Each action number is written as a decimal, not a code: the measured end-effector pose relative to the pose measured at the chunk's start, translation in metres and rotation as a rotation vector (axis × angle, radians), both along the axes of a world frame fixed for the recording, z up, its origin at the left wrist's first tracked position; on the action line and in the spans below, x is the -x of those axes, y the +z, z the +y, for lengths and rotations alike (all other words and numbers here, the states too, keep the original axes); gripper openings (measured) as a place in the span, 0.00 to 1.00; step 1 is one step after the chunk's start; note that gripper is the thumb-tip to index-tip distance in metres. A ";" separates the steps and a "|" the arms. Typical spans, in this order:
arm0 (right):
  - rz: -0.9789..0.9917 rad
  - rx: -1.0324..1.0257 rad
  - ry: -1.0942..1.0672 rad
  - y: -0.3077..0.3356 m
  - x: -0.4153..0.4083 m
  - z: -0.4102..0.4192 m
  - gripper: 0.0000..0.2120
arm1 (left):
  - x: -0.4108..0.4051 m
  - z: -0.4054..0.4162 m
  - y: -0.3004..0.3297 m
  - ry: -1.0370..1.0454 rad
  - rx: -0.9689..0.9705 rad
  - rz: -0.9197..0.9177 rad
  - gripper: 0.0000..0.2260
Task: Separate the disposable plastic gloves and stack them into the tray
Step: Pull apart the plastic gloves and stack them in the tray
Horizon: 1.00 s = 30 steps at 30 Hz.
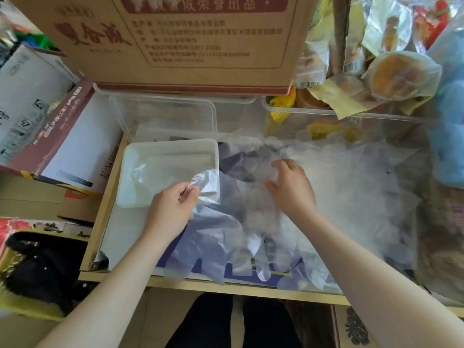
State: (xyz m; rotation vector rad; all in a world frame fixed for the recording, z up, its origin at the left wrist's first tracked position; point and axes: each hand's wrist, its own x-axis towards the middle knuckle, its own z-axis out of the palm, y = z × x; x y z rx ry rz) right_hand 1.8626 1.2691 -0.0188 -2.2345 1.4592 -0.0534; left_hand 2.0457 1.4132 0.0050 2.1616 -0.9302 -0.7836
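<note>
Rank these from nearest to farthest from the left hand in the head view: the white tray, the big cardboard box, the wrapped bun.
From the left hand:
1. White tray, just beyond it, at its fingertips.
2. Big cardboard box, farther back, above the tray in the picture.
3. Wrapped bun, far off at the upper right.

A shallow cardboard box (105,197) carries the work. On its floor lie a white tray (140,156) at the left and loose clear plastic gloves (226,237) spread beside it, one draping over the tray's right edge
</note>
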 end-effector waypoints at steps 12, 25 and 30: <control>-0.651 -0.282 -0.603 -0.001 -0.028 -0.011 0.06 | -0.011 -0.017 0.007 -0.127 -0.089 -0.018 0.14; -1.781 -0.689 -1.294 0.006 0.080 0.008 0.25 | 0.018 -0.030 0.013 -0.372 0.090 0.237 0.08; -0.496 0.196 -0.654 0.010 0.076 0.030 0.27 | 0.023 -0.039 0.015 -0.370 0.104 0.236 0.08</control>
